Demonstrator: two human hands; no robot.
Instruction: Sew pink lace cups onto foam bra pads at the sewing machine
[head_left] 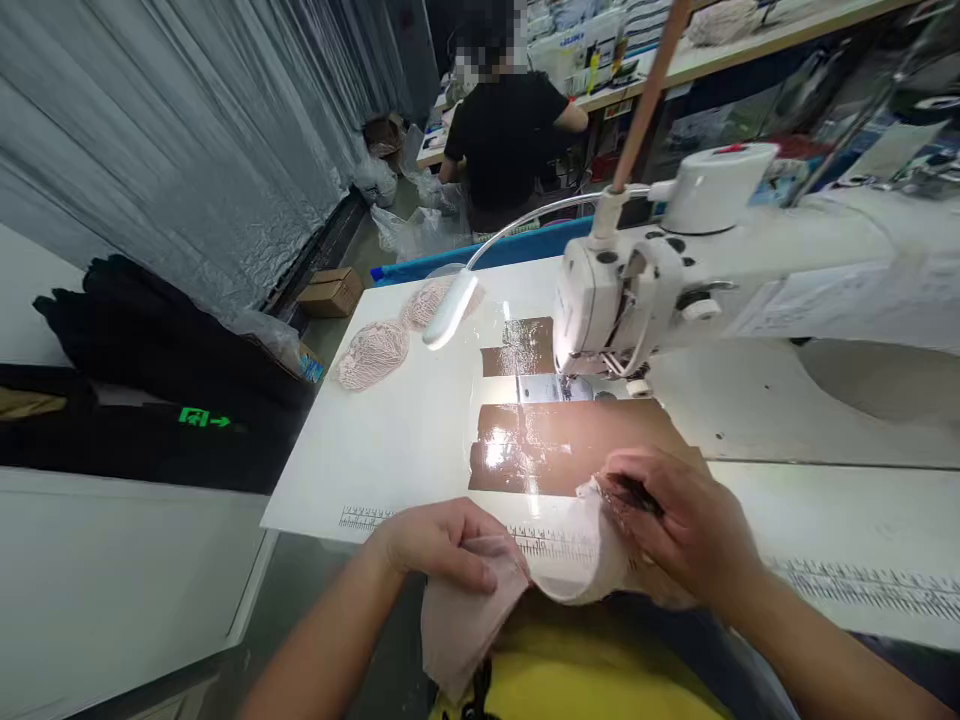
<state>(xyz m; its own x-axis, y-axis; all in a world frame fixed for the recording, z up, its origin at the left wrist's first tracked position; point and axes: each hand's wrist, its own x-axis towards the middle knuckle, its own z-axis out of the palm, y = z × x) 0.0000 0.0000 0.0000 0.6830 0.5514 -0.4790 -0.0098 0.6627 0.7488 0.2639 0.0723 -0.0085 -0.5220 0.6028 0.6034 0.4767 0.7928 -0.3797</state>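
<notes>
I see left hand [442, 540] pinching thin pale-pink cloth [466, 622], right hand [684, 515] closed on cloth and small dark object [641, 494]; white metal sewing machine [795, 245], one o'clock from hands.

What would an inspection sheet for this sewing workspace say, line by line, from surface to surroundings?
Surface: white table with a printed ruler along its near side and glossy brown patches.
Job's things: pale fabric at the near edge; sewing machine on the table.
Clutter: two lacy pieces toward the far left corner.
Grips: left grip pinches pale fabric; right grip holds pale fabric too, with a small dark item, too blurred to name.
Cables: nothing seen for certain; a white lamp hangs on a curved neck.
Surroundings: co-worker in black at another bench; cardboard box and plastic bags on the floor.
</notes>
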